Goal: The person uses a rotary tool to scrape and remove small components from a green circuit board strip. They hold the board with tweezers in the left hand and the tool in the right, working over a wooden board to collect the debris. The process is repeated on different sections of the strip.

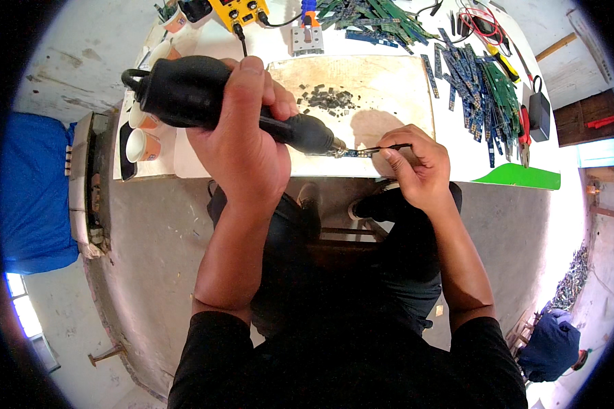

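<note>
My left hand (242, 129) is wrapped round the black handle of a hot air gun (187, 92), whose metal nozzle points right. Just past the nozzle lies a narrow circuit board strip (357, 153) at the front edge of the brown work board (389, 75). Between the thumb and fingers of my right hand (419, 163) is a slim dark tool that looks like tweezers (394, 146), its tip at the strip. Whether the tip grips a part is too small to tell. Behind the nozzle sits a loose heap of small black chips (327, 100).
Piles of circuit board strips (481, 95) cover the table's right and back. Red-handled pliers (524, 136) and a black adapter (539, 112) lie at the right edge. Paper cups (143, 145) stand at left. A yellow soldering station (239, 12) is behind. Another person (551, 346) is at lower right.
</note>
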{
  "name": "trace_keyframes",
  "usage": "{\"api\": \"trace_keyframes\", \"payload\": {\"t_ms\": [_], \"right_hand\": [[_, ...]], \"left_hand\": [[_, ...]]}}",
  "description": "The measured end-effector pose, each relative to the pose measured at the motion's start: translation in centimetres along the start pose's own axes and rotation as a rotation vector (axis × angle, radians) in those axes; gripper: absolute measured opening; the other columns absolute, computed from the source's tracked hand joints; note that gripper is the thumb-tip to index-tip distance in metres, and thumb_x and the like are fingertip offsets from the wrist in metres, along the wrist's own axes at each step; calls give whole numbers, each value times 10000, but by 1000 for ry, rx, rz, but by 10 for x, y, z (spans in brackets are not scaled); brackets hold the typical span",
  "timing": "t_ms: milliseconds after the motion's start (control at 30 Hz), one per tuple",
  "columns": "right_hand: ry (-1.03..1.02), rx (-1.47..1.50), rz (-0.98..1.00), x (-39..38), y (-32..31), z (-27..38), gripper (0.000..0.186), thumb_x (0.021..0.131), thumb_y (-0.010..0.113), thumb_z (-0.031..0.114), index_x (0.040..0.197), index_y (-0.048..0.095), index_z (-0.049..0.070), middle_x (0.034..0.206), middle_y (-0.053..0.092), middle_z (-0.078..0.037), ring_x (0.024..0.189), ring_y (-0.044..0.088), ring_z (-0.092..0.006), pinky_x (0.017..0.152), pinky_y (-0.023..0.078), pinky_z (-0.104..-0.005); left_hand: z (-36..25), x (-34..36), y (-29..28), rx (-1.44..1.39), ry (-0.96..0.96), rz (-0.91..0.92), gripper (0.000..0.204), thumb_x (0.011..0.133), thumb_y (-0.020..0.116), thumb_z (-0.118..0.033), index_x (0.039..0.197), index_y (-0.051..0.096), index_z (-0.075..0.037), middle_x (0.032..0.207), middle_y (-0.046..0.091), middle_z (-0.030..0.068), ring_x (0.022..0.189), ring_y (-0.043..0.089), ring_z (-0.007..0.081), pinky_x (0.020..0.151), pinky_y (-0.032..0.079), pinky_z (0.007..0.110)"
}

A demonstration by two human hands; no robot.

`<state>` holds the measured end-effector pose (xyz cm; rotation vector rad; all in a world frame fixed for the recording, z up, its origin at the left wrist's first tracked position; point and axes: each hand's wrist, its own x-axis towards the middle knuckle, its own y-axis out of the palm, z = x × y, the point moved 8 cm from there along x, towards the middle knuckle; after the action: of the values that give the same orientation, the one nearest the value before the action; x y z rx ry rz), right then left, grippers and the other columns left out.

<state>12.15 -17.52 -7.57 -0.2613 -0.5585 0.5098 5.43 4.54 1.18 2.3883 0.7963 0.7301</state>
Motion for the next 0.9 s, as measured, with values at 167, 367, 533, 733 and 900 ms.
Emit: {"api": "trace_keyframes", "payload": {"t_ms": [167,367,533,733,900], "right_hand": [[-19,-5,-4,0,0,-1,83,838,673,-61,916,671,-30,916,701,-151,868,669,-240,806,507,-308],[-17,-1,-10,0,0,0,82,836,681,-59,911,666,-30,910,699,-149,862,669,-240,801,507,-304],[-15,15,-13,-1,-1,-1,84,832,680,-67,906,664,-30,909,699,-148,861,667,-237,801,507,-308],[2,20,-12,-2,-1,-3,88,832,679,-70,909,667,-30,912,699,-148,865,662,-233,803,503,-310],[5,22,-15,-2,-1,-3,89,832,682,-65,913,669,-31,917,699,-152,869,662,-235,806,502,-314]], "left_hand": [[2,0,-2,28,-13,-7,61,876,674,-9,872,614,-23,644,573,45,539,559,140,563,486,280],[2,-3,3,109,7,-5,54,881,656,-11,851,611,-14,599,567,44,531,565,138,571,477,270],[2,-1,1,76,9,0,57,884,653,-16,846,611,-19,614,576,47,528,570,140,568,478,271],[2,-2,0,42,11,-5,60,878,660,-7,868,606,-31,642,583,46,530,575,150,561,497,289],[4,-2,-2,16,3,-10,74,882,675,-14,891,604,-34,639,583,43,531,575,148,562,503,292]]}}
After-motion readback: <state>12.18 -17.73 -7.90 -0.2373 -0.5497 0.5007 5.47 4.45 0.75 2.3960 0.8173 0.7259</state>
